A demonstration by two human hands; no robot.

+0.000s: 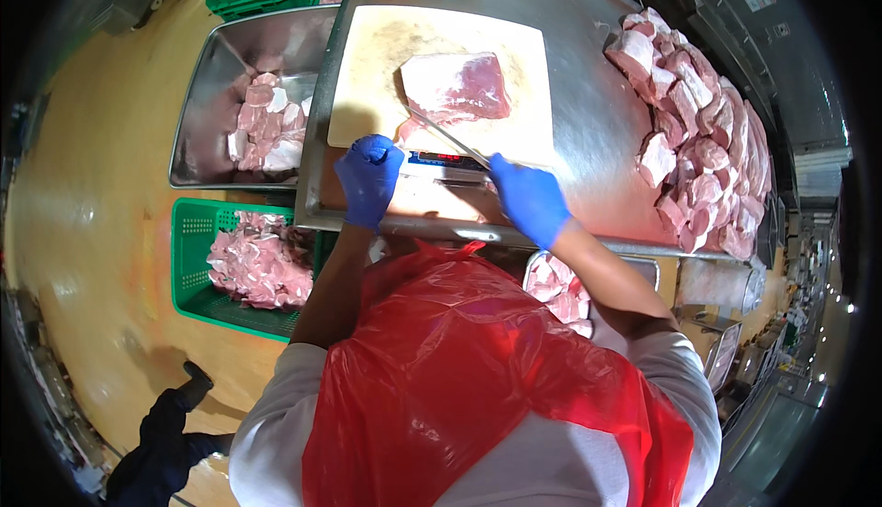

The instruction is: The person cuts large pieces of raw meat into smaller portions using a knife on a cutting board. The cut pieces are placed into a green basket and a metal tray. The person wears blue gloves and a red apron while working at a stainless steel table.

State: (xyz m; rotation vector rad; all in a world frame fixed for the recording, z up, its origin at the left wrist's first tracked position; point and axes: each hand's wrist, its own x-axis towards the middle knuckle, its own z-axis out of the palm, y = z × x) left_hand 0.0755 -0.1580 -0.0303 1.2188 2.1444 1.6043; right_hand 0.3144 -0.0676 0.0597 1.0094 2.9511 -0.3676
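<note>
A slab of raw meat [457, 86], with pale fat on its left and red flesh on its right, lies on the cream cutting board [372, 61]. My right hand [531, 199], in a blue glove, grips a knife [452, 138]. Its blade slants up and left, with the tip at the slab's near left edge. Closed into a fist just off the board's near left corner is my left hand [370, 178], also gloved in blue. A thin meat strip [404, 129] runs from the slab down to its fingers.
Many meat pieces [703, 130] are heaped along the steel table's [588, 75] right side. Leftward stand a steel tub [207, 112] and a green crate [190, 273], both holding meat. A scale [447, 160] shows at the board's near edge. Another person [161, 443] is at lower left.
</note>
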